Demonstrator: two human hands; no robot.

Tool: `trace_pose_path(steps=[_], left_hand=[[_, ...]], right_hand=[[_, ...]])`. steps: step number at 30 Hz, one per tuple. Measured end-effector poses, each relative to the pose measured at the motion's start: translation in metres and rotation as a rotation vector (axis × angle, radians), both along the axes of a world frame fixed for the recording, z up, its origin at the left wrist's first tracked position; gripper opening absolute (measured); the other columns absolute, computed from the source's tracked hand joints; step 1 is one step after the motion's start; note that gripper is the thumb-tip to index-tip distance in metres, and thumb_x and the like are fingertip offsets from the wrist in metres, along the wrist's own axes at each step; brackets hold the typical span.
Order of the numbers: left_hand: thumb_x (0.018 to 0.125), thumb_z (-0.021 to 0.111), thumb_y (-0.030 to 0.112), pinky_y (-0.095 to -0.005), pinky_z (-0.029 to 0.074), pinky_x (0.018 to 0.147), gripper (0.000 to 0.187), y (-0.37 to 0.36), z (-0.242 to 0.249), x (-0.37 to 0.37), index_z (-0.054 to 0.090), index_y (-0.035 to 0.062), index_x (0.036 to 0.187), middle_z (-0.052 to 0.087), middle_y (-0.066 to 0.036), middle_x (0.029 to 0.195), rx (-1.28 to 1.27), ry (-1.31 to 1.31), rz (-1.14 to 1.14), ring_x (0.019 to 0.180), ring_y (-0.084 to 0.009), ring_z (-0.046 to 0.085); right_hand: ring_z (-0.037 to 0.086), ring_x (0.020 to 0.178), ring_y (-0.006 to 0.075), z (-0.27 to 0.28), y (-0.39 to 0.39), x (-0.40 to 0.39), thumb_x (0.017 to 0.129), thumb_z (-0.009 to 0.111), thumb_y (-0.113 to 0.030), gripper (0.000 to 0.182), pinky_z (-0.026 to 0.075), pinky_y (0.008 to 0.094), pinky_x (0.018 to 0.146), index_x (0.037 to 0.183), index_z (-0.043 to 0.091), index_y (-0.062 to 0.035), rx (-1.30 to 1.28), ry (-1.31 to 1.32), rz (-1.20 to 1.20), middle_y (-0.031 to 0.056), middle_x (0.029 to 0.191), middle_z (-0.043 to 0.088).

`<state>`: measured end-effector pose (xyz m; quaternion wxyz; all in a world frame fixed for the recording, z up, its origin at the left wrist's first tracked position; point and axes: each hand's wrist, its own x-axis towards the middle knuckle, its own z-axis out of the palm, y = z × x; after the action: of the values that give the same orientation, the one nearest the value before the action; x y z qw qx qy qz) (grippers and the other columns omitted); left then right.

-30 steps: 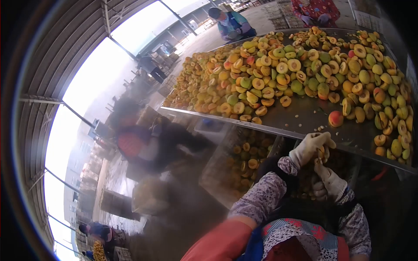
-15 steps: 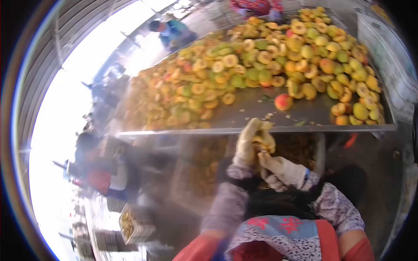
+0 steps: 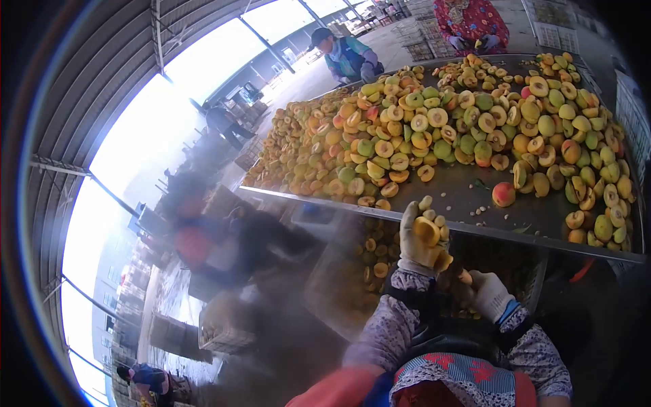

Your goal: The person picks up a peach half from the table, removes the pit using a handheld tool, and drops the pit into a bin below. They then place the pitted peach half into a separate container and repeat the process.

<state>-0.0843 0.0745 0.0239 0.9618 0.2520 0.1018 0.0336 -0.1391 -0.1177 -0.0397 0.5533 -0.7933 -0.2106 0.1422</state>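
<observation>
My left hand (image 3: 412,245), in a pale work glove, is raised at the near edge of the metal table with its palm up. Its fingers curl round a cut peach half (image 3: 426,231), hollow side showing. A second peach half (image 3: 443,262) sits low against the same palm. To the right and lower, my right hand (image 3: 491,296) is also gloved and closed. A small tan tip (image 3: 464,277) sticks out of its grip towards the left hand; what it belongs to I cannot tell.
Halved peaches lie heaped on the metal table (image 3: 434,197), with one red peach (image 3: 503,194) near its front edge. Below the edge, a crate (image 3: 339,292) holds more halves. Across the table are two people (image 3: 349,57) (image 3: 471,27); another person (image 3: 203,237) is blurred at left.
The view has swung, so the table sits lower and further right. My hands were together at one piece of fruit; they are apart now, and the peach half's hollow shows in the left.
</observation>
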Motion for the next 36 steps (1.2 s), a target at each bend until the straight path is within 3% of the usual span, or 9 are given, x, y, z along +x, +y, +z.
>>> trace_pose_path(steps=[2, 8, 12, 15, 22, 27, 29, 34, 36], left_hand=[[0.099, 0.056, 0.034, -0.0325, 0.052, 0.056, 0.028, 0.035, 0.012, -0.006, 0.064, 0.0080, 0.104, 0.059, -0.002, 0.075, 0.240, 0.007, 0.113, 0.068, -0.0179, 0.061], [0.095, 0.066, 0.031, -0.0223, 0.050, 0.067, 0.035, 0.184, -0.050, 0.009, 0.068, -0.0013, 0.108, 0.069, -0.004, 0.090, 1.639, -0.009, 0.316, 0.075, -0.0097, 0.062], [0.094, 0.067, 0.034, -0.0241, 0.048, 0.081, 0.045, 0.033, 0.012, 0.049, 0.065, -0.0035, 0.119, 0.069, -0.004, 0.100, 1.692, -0.048, 0.121, 0.090, -0.0092, 0.059], [0.090, 0.069, 0.044, -0.0369, 0.046, 0.100, 0.060, -0.051, 0.011, 0.097, 0.058, 0.0032, 0.131, 0.061, -0.019, 0.129, 1.931, -0.362, -0.188, 0.119, -0.0290, 0.059], [0.082, 0.073, 0.046, -0.0461, 0.040, 0.109, 0.075, -0.130, -0.025, 0.161, 0.046, 0.0113, 0.142, 0.052, -0.021, 0.139, 2.406, -0.237, -0.746, 0.131, -0.0383, 0.049], [0.092, 0.062, 0.048, -0.0345, 0.057, 0.075, 0.063, -0.089, -0.010, 0.143, 0.052, 0.0037, 0.135, 0.067, -0.015, 0.111, 1.711, -0.082, -0.810, 0.099, -0.0242, 0.068], [0.097, 0.057, 0.042, -0.0263, 0.054, 0.059, 0.050, -0.080, 0.001, 0.107, 0.056, 0.0047, 0.130, 0.067, -0.011, 0.105, 0.774, -0.025, -0.629, 0.087, -0.0169, 0.068], [0.103, 0.045, 0.043, -0.0234, 0.053, 0.057, 0.049, -0.078, 0.007, 0.062, 0.056, 0.0006, 0.125, 0.067, -0.014, 0.107, 0.596, -0.094, -0.615, 0.089, -0.0189, 0.067], [0.104, 0.040, 0.047, -0.0228, 0.052, 0.056, 0.054, -0.080, 0.009, 0.047, 0.055, -0.0002, 0.125, 0.067, -0.016, 0.106, 1.361, -0.563, -0.354, 0.085, -0.0195, 0.068]], right_hand=[[0.067, 0.092, 0.0395, 0.008, -0.011, 0.001, 0.094, 0.060, -0.043, 0.043, 0.053, 0.0454, 0.083, 0.107, 0.066, -0.0024, -0.593, 0.020, 0.017, 0.0229, 0.094, 0.070], [0.065, 0.094, 0.0421, -0.006, -0.026, 0.019, 0.094, 0.060, -0.043, 0.043, 0.052, 0.0477, 0.084, 0.107, 0.067, -0.0031, -0.271, -0.003, -0.271, 0.0243, 0.093, 0.069], [0.065, 0.095, 0.0424, 0.004, -0.025, 0.024, 0.094, 0.061, -0.039, 0.039, 0.052, 0.0482, 0.082, 0.106, 0.067, -0.0020, -0.079, -0.057, -0.352, 0.0262, 0.094, 0.069], [0.064, 0.097, 0.0432, 0.006, -0.026, 0.026, 0.095, 0.060, -0.035, 0.036, 0.052, 0.0468, 0.081, 0.106, 0.068, -0.0009, 0.074, -0.079, -0.498, 0.0278, 0.096, 0.068], [0.068, 0.082, 0.0191, 0.014, -0.045, 0.042, 0.097, 0.063, -0.024, 0.030, 0.051, 0.0309, 0.078, 0.108, 0.066, 0.0044, 0.532, 0.176, -0.771, 0.0165, 0.088, 0.071], [0.067, 0.085, 0.0360, 0.021, -0.056, 0.044, 0.097, 0.061, -0.028, 0.029, 0.052, 0.0375, 0.077, 0.106, 0.067, -0.0016, 0.367, 0.004, -0.795, 0.0209, 0.090, 0.070], [0.066, 0.087, 0.0397, 0.017, -0.054, 0.042, 0.097, 0.060, -0.029, 0.029, 0.052, 0.0403, 0.076, 0.107, 0.067, -0.0032, 0.299, -0.058, -0.741, 0.0220, 0.091, 0.069], [0.068, 0.084, 0.0364, 0.031, -0.045, 0.034, 0.095, 0.064, -0.024, 0.029, 0.051, 0.0394, 0.073, 0.106, 0.065, 0.0020, 0.105, -0.174, -0.527, 0.0219, 0.088, 0.070], [0.067, 0.086, 0.0403, 0.027, -0.041, 0.036, 0.094, 0.066, -0.026, 0.030, 0.051, 0.0417, 0.072, 0.105, 0.065, 0.0016, 0.018, -0.162, -0.510, 0.0234, 0.087, 0.068]])
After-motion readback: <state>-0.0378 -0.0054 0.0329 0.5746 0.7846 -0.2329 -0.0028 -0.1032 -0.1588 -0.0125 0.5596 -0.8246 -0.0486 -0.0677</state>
